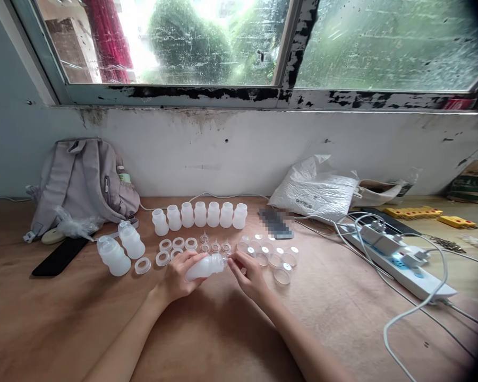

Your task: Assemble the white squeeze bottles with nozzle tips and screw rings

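Note:
My left hand (pixel 179 276) grips a translucent white baby bottle (pixel 205 267) lying on its side, neck pointing right. My right hand (pixel 249 273) has its fingertips at the bottle's neck, touching the ring or nipple there. Behind the hands lie white screw rings (pixel 178 244), clear nipples (pixel 215 246) and clear caps (pixel 281 260). A row of several upright empty bottles (pixel 201 215) stands further back. Two assembled bottles (pixel 121 249) with caps stand to the left, with a loose ring (pixel 142 265) beside them.
A grey backpack (pixel 79 183) leans on the wall at left, a black phone (pixel 59 256) in front of it. A white plastic bag (pixel 316 188) lies at the back right. A power strip (pixel 398 260) with plugs and white cables runs along the right. Yellow parts (pixel 414 212) lie far right.

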`<control>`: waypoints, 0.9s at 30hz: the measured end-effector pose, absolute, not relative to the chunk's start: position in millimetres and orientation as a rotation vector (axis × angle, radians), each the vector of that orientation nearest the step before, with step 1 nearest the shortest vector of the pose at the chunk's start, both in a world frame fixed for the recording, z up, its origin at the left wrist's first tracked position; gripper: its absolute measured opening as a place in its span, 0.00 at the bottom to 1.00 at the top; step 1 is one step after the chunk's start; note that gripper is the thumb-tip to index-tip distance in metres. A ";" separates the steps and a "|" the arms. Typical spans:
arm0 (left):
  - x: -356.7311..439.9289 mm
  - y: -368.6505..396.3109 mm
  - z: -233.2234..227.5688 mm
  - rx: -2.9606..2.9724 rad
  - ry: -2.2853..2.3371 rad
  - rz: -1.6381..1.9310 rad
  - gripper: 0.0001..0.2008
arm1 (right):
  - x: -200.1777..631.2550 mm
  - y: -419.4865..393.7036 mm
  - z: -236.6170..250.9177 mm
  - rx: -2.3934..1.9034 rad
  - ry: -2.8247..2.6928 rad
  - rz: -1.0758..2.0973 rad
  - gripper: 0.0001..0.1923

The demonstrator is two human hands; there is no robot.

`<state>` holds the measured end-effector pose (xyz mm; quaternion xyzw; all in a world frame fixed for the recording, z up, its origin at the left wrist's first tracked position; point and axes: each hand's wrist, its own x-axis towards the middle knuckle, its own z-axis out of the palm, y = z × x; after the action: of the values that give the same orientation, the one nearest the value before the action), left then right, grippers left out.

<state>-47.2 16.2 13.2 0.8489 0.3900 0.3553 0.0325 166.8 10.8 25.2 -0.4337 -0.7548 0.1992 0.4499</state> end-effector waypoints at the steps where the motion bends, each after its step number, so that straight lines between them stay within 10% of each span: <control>1: -47.6 16.5 12.4 2.631 1.202 1.092 0.23 | 166.8 10.9 25.0 -1.073 -1.865 0.496 0.15; 27: -47.4 15.1 12.7 2.645 1.158 1.078 0.23 | 167.2 13.2 25.3 -1.086 -1.899 0.633 0.17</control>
<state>-47.4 15.1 12.7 0.8578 0.3756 0.3497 0.0295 167.2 13.2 25.3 -0.4329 -0.7572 0.2525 0.4189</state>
